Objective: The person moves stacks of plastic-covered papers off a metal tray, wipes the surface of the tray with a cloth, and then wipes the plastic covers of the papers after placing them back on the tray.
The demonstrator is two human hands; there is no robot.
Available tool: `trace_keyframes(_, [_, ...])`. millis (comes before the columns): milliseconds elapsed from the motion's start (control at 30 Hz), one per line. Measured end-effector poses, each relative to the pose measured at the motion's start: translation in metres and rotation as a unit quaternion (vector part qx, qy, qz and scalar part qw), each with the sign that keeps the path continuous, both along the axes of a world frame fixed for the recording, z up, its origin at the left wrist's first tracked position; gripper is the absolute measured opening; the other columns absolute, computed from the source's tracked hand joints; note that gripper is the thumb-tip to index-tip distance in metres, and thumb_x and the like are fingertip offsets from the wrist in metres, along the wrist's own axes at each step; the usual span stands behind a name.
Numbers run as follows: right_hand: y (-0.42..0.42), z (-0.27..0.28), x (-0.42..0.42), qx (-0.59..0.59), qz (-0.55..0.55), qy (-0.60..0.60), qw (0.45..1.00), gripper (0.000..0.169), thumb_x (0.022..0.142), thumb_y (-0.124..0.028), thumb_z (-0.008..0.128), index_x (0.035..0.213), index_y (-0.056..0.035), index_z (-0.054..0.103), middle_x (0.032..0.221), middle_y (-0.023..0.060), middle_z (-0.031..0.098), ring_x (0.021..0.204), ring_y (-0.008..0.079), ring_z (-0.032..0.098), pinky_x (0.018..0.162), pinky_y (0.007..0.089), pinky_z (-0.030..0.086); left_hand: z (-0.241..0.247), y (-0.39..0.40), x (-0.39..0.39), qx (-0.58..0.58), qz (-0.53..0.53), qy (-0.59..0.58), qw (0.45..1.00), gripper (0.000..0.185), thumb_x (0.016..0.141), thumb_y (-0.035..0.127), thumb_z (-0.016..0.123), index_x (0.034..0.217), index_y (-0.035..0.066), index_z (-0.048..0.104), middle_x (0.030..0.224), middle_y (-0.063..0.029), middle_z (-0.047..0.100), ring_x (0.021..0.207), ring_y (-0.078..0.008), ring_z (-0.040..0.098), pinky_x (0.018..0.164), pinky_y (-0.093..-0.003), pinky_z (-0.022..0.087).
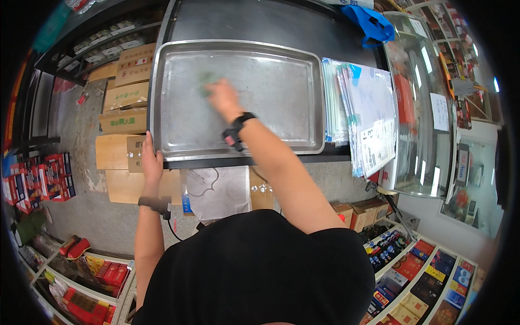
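Observation:
A large shallow rectangular metal tray [276,97] lies on a black table [260,20]. My right hand [223,97] reaches over the left half of the tray's floor. Its fingers are on a small green thing [208,83], perhaps a scouring pad or cloth, too blurred to name. My left hand [152,162] holds the tray at its near left corner, fingers along the outer left side and thumb by the rim. The black table edge runs just under that corner. Each wrist wears a dark band with a small device.
Plastic sleeves with papers [365,109] lie right of the tray, overhanging the table's front. A blue bag [367,22] sits at the back right, beside a glass display case [418,101]. Cardboard boxes [126,97] stand on the left floor. Stocked shelves [418,276] are close behind me.

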State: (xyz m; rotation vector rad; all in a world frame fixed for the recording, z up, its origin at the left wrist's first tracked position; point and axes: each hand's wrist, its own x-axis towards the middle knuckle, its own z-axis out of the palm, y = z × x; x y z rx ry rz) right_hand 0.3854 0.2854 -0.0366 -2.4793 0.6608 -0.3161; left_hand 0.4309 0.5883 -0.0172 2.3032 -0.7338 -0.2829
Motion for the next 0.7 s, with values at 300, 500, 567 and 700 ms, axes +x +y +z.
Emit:
trace_keyframes(300, [-0.081,0.011,-0.095,-0.049,-0.039,0.033,0.998,0.027,0.072,-0.01,0.056,0.097,-0.0165,0.065,0.087,0.0132,0.061,0.087,0.0314,0.057,0.075,0.0414,0.047,-0.003,0.005,0.002,-0.013,-0.004,-0.017,1.0,0.067,0.077,-0.003,0.045,0.14,0.008,0.024,0.13,-0.0202,0.039,0.118,-0.0364,0.04,0.098,-0.0403,0.033])
trace_keyframes(500, [-0.129,0.019,-0.191,-0.107,-0.221,0.153,0.957,0.033,0.069,-0.016,0.064,0.101,-0.0075,0.061,0.091,0.0201,0.06,0.087,0.0368,0.057,0.075,0.0447,0.048,-0.007,0.005,-0.002,0.014,0.015,-0.013,1.0,0.066,0.078,-0.001,0.045,0.14,0.009,0.024,0.131,-0.0198,0.038,0.12,-0.0361,0.039,0.098,-0.0398,0.033])
trace_keyframes(567, [-0.096,0.008,-0.145,-0.109,-0.155,0.158,0.969,0.034,0.068,-0.016,0.064,0.101,-0.0078,0.06,0.092,0.0194,0.059,0.09,0.0357,0.056,0.076,0.0443,0.047,-0.007,0.003,-0.001,0.013,0.012,-0.017,1.0,0.066,0.079,-0.001,0.045,0.14,0.009,0.024,0.132,-0.0198,0.038,0.12,-0.0361,0.039,0.099,-0.0397,0.033])
trace_keyframes(700, [0.024,0.01,-0.051,0.046,0.113,0.037,0.992,0.026,0.069,-0.01,0.062,0.096,-0.0105,0.063,0.099,0.0192,0.055,0.092,0.0358,0.054,0.078,0.0425,0.046,-0.012,0.005,0.002,0.008,0.0,-0.028,1.0,0.066,0.079,-0.002,0.045,0.14,0.009,0.023,0.133,-0.02,0.037,0.121,-0.0363,0.038,0.099,-0.0392,0.033])
